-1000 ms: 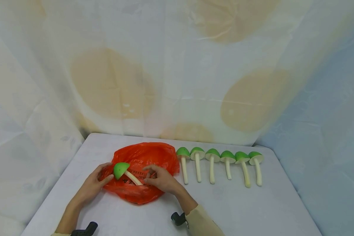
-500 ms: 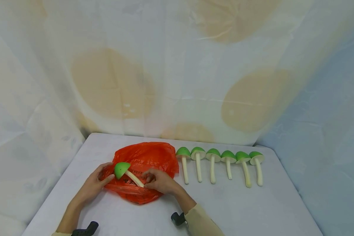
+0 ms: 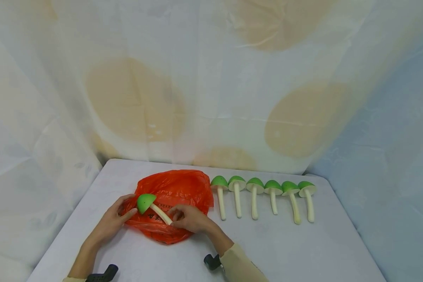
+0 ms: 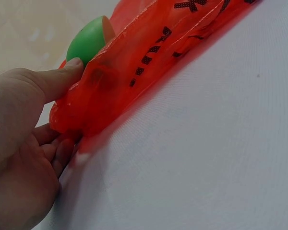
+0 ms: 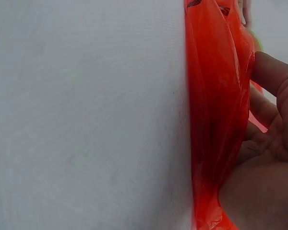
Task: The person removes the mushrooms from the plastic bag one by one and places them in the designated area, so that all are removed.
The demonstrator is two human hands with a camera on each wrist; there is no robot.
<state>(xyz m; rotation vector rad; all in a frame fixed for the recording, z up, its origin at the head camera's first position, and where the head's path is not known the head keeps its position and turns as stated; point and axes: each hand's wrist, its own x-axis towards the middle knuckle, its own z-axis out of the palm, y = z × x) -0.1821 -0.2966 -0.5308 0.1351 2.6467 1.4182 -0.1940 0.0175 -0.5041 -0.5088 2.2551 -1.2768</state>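
Observation:
A toy mushroom (image 3: 146, 203) with a green cap and pale stem lies in the mouth of a red plastic bag (image 3: 183, 184), cap to the left. My left hand (image 3: 112, 219) grips the bag's left edge; in the left wrist view its thumb lies against the green cap (image 4: 89, 40), its fingers behind the red plastic. My right hand (image 3: 191, 219) reaches inside the front rim and pinches the stem's lower end. In the right wrist view the red film (image 5: 216, 96) hides the stem, and the right fingers (image 5: 261, 110) are curled.
Several more green-capped mushrooms (image 3: 255, 199) lie in a row right of the bag, stems toward me. The white table (image 3: 303, 250) is bordered by hanging patterned cloth (image 3: 215, 98) behind and at both sides.
My right hand has moved slightly down and left, its fingertips coming to the stem's end. The mushroom has shifted slightly right, and more of its stem shows. My left hand stays at the bag's edge.

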